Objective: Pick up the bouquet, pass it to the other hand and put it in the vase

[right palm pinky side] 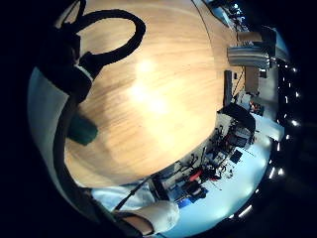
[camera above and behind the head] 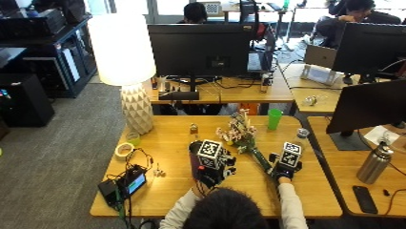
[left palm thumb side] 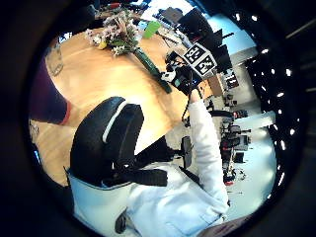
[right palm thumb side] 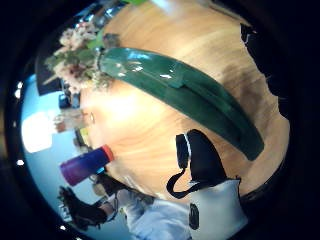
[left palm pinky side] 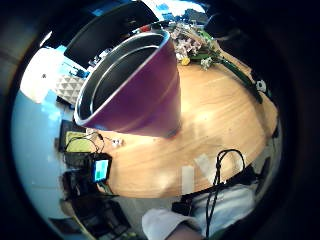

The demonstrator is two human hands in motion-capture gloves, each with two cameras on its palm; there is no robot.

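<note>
The bouquet [camera above and behind the head: 243, 138] lies flat on the worktop [camera above and behind the head: 171, 191], blooms away from me, its green wrapped stem [right palm thumb side: 200, 97] running back toward my right hand [camera above and behind the head: 283, 170]. That hand hovers at the stem's near end, just above it and gripping nothing; how far its fingers are spread I cannot tell. My left hand [camera above and behind the head: 212, 172] waits close beside the purple vase [left palm pinky side: 135, 92], which stands upright with its mouth open; its fingers are hidden too, and it seems to hold nothing.

I judge the pickup is the step in hand. To do it well I should close round the stem near its lower end, so that bare stem is left nearer the blooms for my left hand to take. Then lift it level and clear of the worktop, keeping the flower heads from dragging, before bringing it across toward the vase.
</note>
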